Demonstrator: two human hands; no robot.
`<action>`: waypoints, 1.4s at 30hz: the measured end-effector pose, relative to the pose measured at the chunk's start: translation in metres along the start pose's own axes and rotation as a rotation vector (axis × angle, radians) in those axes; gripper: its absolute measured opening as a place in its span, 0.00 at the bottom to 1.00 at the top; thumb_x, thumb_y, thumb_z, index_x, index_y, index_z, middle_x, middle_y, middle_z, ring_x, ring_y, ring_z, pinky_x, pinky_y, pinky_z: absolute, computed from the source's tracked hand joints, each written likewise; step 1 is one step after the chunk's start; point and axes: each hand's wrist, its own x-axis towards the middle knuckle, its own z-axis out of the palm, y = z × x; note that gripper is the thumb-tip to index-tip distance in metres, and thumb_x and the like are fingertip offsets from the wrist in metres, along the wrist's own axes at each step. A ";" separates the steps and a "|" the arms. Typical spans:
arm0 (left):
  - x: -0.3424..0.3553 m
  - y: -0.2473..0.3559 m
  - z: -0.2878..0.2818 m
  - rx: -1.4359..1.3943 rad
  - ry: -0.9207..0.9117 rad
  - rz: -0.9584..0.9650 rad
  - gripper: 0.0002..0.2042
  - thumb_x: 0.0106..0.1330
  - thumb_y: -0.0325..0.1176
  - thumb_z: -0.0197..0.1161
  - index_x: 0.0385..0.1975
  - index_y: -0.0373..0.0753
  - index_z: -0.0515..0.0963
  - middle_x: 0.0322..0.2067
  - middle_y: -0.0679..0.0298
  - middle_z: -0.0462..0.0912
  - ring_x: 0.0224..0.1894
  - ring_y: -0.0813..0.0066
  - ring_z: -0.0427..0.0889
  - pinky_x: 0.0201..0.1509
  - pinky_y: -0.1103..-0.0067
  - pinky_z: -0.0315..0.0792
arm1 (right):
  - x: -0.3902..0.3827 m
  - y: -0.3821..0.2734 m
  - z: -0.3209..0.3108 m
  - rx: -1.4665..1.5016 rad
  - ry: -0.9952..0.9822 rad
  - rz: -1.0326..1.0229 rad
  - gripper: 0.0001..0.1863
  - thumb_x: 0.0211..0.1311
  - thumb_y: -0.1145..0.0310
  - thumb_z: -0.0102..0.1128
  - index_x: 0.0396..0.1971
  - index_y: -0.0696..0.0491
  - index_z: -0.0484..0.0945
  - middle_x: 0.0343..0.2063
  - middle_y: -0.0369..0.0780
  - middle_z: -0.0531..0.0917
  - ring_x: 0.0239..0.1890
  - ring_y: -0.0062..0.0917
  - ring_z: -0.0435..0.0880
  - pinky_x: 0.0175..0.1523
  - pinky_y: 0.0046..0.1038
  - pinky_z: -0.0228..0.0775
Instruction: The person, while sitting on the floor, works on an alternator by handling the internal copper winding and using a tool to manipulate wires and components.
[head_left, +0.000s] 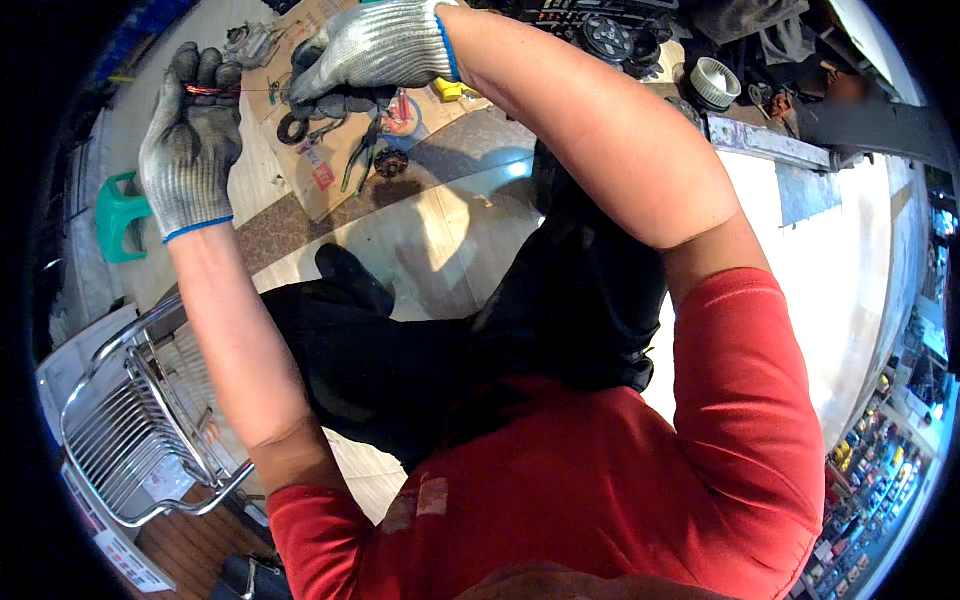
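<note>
My left hand [192, 150], in a grey-white knit glove, is closed around red copper-coloured wire [200, 90] at the upper left. A thin strand runs from it to my gloved right hand [360, 60], whose fingers are curled on it at the top centre; their tips are partly hidden. Below my hands, on cardboard [315, 200], lie a black ring [292, 130], pliers [360, 160], a round part with metal segments [391, 163] and a yellow object [450, 90].
A green plastic stool [122, 230] stands at the left, a chrome-framed chair [140, 440] lower left. A white cylindrical part [714, 82], black parts [605, 40] and a metal rail [760, 140] are at the upper right. Shelves [880, 480] of small items line the right edge.
</note>
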 end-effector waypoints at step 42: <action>-0.051 0.007 0.055 1.204 0.306 -0.176 0.17 0.70 0.39 0.60 0.44 0.27 0.79 0.30 0.57 0.83 0.32 0.69 0.81 0.41 0.76 0.75 | -0.003 -0.006 -0.059 -1.149 0.469 -0.883 0.14 0.67 0.61 0.58 0.46 0.52 0.83 0.29 0.47 0.83 0.29 0.35 0.81 0.37 0.32 0.75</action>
